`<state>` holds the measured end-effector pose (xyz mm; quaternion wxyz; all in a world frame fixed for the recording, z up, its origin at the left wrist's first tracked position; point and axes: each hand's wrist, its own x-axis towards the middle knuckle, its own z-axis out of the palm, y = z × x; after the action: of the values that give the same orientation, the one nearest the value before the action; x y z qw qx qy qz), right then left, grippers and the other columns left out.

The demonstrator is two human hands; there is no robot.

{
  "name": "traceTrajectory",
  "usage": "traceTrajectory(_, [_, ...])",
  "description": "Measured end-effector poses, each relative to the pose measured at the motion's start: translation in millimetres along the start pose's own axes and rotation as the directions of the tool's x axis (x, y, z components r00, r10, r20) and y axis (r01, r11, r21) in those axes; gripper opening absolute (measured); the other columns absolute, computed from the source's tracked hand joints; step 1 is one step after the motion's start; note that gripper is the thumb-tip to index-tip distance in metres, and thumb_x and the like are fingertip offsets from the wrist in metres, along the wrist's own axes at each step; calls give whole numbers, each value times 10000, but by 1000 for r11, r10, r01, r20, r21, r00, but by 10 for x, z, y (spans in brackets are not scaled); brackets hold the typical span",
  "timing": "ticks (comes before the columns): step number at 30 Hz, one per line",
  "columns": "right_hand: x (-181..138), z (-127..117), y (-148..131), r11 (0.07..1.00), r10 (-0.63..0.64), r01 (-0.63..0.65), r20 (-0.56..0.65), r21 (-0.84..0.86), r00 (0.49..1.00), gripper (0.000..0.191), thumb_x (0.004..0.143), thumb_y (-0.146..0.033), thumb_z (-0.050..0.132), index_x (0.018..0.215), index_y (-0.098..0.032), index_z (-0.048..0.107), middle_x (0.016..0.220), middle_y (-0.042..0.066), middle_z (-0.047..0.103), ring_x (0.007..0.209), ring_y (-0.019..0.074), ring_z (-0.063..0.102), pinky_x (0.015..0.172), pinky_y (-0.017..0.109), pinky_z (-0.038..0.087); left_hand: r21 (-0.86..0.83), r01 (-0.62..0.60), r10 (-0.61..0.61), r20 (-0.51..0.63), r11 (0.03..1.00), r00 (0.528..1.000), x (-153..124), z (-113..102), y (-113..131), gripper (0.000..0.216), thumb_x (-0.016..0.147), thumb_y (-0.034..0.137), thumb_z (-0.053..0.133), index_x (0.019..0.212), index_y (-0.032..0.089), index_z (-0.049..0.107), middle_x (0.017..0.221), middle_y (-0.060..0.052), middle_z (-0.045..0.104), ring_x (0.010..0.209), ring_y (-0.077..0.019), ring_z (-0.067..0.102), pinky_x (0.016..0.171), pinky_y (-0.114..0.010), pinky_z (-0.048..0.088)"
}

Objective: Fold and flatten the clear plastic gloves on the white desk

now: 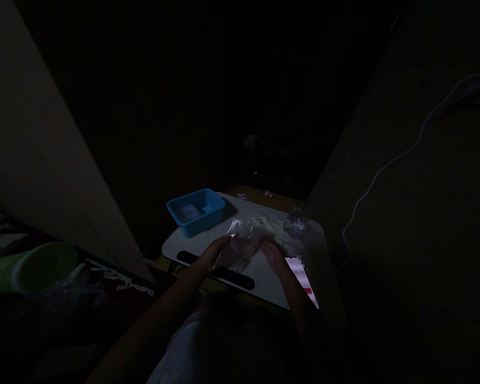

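Observation:
In the dim light, a clear crinkled plastic bag [240,246] is held up over a small white folding table [264,288]. My left hand [216,253] grips the bag's left edge. My right hand [272,255] is at its right side with fingers curled against the plastic; the fingertips are dark and partly lost in the glare. Behind the bag lie pale, flat packets or papers [278,224] and more crumpled clear plastic [298,226]. A lit phone [302,280] rests beside my right forearm.
A blue plastic basin [202,220] with a pale item inside stands at the table's far left corner. Small scraps [268,194] lie beyond the far edge. A green container [44,266] is at the left, and a white cable [368,192] hangs along the right wall.

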<state>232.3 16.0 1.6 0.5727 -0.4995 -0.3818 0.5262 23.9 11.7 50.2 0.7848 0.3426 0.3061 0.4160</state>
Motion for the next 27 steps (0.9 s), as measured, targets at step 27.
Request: traceTrajectory(27, [-274, 60, -91, 958, 278, -286, 176, 22, 944, 229, 503, -215, 727, 672, -149, 586, 589, 2, 603, 556, 131, 587, 551, 264, 469, 433, 74, -69, -27, 899, 997, 97, -227, -135, 102, 546, 210, 641, 588, 121, 614, 518, 6, 597, 440, -81, 487, 453, -197, 352])
